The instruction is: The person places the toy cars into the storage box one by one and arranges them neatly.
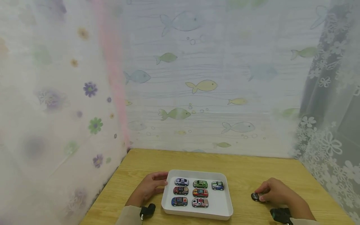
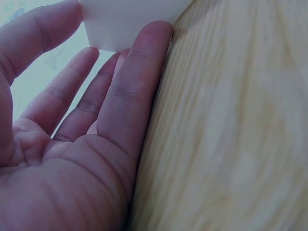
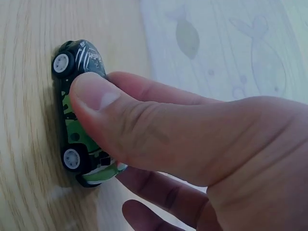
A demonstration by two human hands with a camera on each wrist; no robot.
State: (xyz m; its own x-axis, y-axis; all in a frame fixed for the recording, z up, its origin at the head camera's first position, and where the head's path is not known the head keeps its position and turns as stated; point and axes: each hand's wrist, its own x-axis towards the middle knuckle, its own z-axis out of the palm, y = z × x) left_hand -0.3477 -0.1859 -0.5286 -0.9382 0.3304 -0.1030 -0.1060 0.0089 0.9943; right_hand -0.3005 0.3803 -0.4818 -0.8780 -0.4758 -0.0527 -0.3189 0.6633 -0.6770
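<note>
On the table to the right of the tray, my right hand (image 1: pixel 277 192) pinches a small black and green toy car (image 3: pixel 79 120) between thumb and fingers. The car's wheels are at the wood, its dark front end marked with white stripes. My left hand (image 1: pixel 150 186) rests at the left side of a white tray (image 1: pixel 202 213), fingers fairly straight and fingertips against its wall (image 2: pixel 130 19). Inside the tray stand several toy cars in columns: a white and blue car (image 1: pixel 217 185) at the far right, a green car (image 1: pixel 200 184) and a blue car (image 1: pixel 179 201) among them.
The wooden table (image 1: pixel 244 168) runs back to a curtain (image 1: pixel 205 118) printed with fish. A flowered sheet (image 1: pixel 70 109) hangs on the left, a lacy one (image 1: pixel 329 140) on the right. Each wrist wears a small black camera (image 1: pixel 148 211).
</note>
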